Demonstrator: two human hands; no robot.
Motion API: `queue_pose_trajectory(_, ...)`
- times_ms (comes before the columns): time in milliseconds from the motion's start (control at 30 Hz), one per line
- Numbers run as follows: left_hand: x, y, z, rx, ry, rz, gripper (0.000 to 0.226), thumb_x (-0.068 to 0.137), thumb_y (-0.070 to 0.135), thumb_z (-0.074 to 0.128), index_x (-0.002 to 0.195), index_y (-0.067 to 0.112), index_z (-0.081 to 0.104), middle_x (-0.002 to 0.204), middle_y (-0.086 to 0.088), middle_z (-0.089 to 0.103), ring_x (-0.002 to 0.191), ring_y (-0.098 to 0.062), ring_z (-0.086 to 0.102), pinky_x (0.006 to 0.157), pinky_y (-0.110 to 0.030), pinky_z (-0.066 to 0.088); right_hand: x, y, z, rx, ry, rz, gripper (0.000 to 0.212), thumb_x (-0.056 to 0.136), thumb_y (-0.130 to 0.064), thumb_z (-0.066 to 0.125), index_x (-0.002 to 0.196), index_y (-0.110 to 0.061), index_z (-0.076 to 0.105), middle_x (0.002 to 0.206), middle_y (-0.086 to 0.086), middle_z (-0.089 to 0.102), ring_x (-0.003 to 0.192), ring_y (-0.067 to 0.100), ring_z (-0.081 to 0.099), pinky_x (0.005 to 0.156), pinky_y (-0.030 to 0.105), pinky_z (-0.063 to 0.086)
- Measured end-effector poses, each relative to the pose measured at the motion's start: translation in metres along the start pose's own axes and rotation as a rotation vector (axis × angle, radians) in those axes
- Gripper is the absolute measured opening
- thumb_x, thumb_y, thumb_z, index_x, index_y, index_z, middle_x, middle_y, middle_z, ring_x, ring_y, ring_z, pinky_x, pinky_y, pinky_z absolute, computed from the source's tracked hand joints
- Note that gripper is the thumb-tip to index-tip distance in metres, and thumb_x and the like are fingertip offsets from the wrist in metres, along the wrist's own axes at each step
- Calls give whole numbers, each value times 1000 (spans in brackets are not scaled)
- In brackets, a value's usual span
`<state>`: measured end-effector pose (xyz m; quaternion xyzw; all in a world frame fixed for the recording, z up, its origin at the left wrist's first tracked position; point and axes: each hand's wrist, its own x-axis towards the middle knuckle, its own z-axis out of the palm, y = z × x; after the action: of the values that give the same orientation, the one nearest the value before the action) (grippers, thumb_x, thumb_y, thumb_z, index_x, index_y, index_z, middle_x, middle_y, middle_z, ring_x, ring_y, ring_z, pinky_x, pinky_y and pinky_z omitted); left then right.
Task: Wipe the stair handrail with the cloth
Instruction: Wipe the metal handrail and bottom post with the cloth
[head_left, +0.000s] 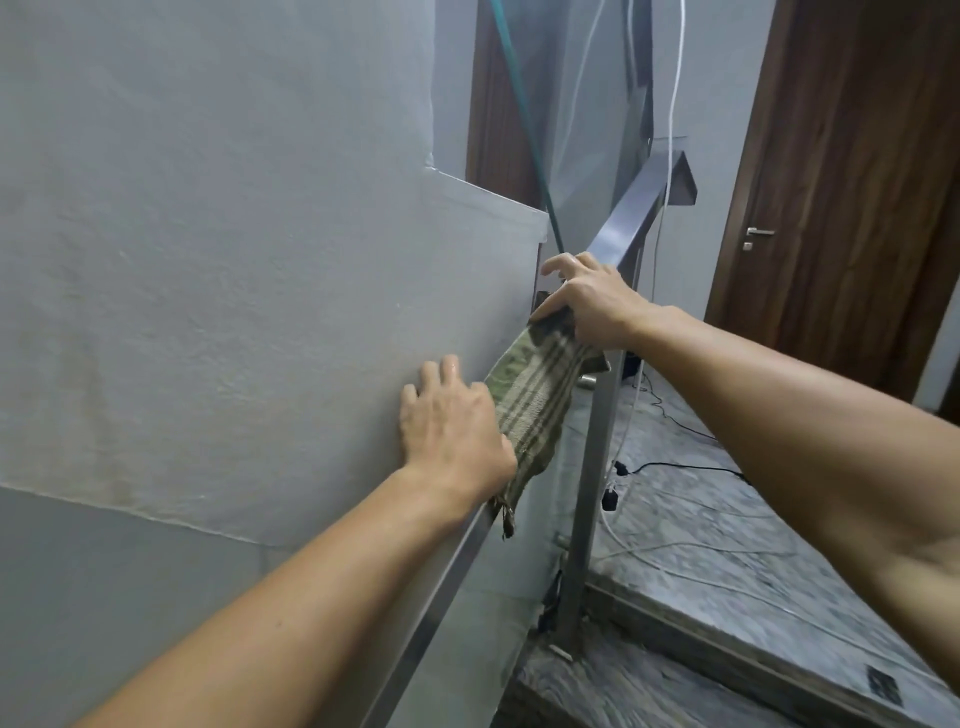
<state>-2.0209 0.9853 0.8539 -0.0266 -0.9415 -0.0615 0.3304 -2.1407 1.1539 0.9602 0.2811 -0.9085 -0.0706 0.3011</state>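
Note:
A square steel handrail (626, 215) slopes from the lower left up to the right. A green and beige striped cloth (524, 397) is draped along it at mid-height. My left hand (452, 421) presses on the cloth's lower end, fingers spread against the wall side. Higher up the rail, my right hand (587, 304) grips the upper end of the cloth, with the fingers curled over the rail's top. A frayed corner of the cloth hangs below the rail. Under the cloth and both hands the rail is hidden.
A grey plaster wall (218, 260) stands close on the left of the rail. A steel post (592, 493) holds the rail. Marble steps (727, 561) with loose black and white cables lie to the right. A dark wooden door (841, 182) is beyond them.

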Motion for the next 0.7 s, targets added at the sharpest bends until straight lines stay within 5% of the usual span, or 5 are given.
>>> queue_pose_trajectory(167,19,12,12,-365,-81,214,57,86,31,49,138,11,35,155,-13,22,141,-28,20,118,-41,17,4,14,8,176,126,160,51,77,8,57,103,-33,73,127,2,49,115,24,40,94,37,29)
queue_pose_trajectory(333,29,22,43,-338,-278,225,66,99,39,27,151,13,-4,160,-7,-12,147,-20,-14,120,-44,-6,-4,18,6,-7,26,182,51,84,-1,50,117,-37,65,121,6,46,113,26,37,87,40,30)
queue_pose_trajectory(467,26,26,52,-242,-240,220,64,100,37,21,149,11,-11,160,-6,-15,147,-20,-16,120,-44,-7,-15,6,10,-213,39,10,49,84,-6,42,130,-20,55,131,14,43,118,31,39,92,43,31)
queue_pose_trajectory(600,27,27,52,-226,-213,209,62,101,32,21,149,9,-11,160,-8,-15,147,-20,-15,120,-42,-7,-24,-4,19,29,-122,-101,54,90,0,32,143,-7,35,154,12,29,143,24,24,116,32,15)
queue_pose_trajectory(700,26,26,52,-237,-224,190,65,101,34,22,148,6,-12,159,-11,-16,147,-22,-16,120,-40,-8,-23,3,25,56,-257,-91,50,100,-18,28,149,-10,18,159,6,14,147,17,6,119,32,2)
